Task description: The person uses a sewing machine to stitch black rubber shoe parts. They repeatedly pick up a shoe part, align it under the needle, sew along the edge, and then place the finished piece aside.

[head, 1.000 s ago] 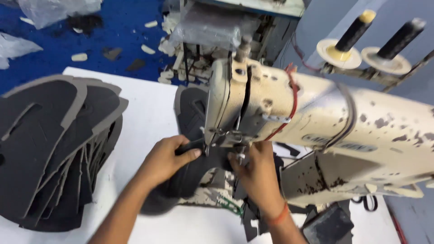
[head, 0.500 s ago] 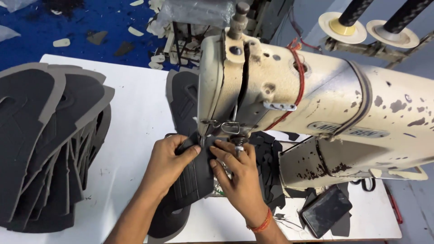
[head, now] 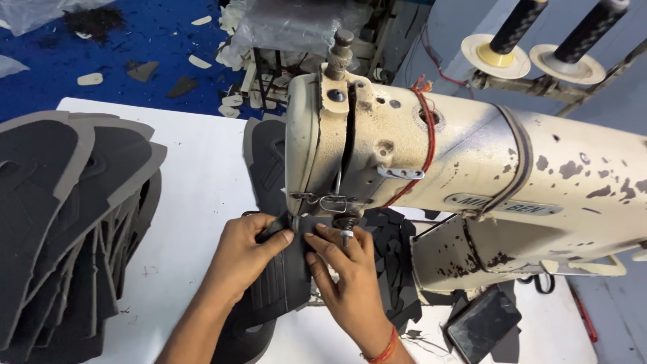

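Note:
A cream, paint-chipped sewing machine (head: pixel 431 168) stands over a white table (head: pixel 195 195). Under its needle lies a black fabric piece (head: pixel 283 283) with ribbed lines. My left hand (head: pixel 246 259) presses flat on the piece's left side, fingertips next to the needle. My right hand (head: pixel 344 269), with a red thread band at the wrist, pins the piece's right edge just below the presser foot. Both hands hold the fabric down. The needle point itself is hidden behind the machine head.
A tall fanned stack of dark grey cut fabric pieces (head: pixel 67 222) fills the table's left. More black pieces (head: pixel 397 263) lie under the machine arm. Two thread cones on discs (head: pixel 539 40) stand at back right. Scraps litter the blue floor (head: pixel 101 61).
The view has shifted closer to the machine head. Both hands stay on the black piece, which has fed slightly away from me under the needle.

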